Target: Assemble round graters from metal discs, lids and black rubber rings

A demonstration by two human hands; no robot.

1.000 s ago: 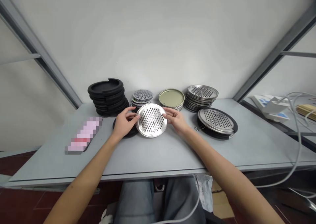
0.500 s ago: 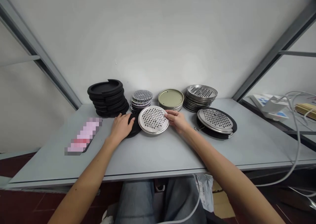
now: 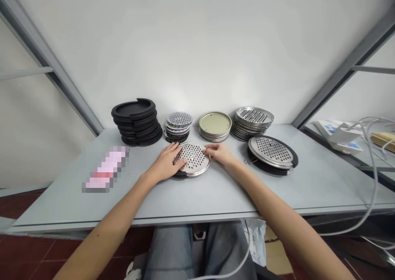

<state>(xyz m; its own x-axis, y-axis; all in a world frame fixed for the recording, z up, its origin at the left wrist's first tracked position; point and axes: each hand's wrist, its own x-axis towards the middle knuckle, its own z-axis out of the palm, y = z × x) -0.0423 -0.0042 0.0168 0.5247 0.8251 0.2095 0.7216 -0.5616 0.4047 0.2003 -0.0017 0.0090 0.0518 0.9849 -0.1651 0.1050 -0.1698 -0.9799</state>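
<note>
A round perforated metal disc (image 3: 194,158) lies over a black round base (image 3: 181,174) near the middle of the table, and the base shows at its lower left. My left hand (image 3: 168,160) rests on the left part of both, thumb and fingers spread apart. At the disc's upper right edge, my right hand (image 3: 217,153) has its thumb and fingertips pinched on the rim. Behind stand a stack of small patterned discs (image 3: 179,121) and a stack of greenish round plates (image 3: 215,123).
Black round bases (image 3: 135,121) are stacked at the back left, and metal discs (image 3: 253,121) at the back right. Assembled pieces (image 3: 273,152) lie at right, a blurred-out phone (image 3: 106,169) at left. White cables (image 3: 375,165) hang at far right.
The metal disc has moved slightly down and left, from beside the black base to over it. My left hand has shifted right onto the disc; my right hand still pinches its rim.
</note>
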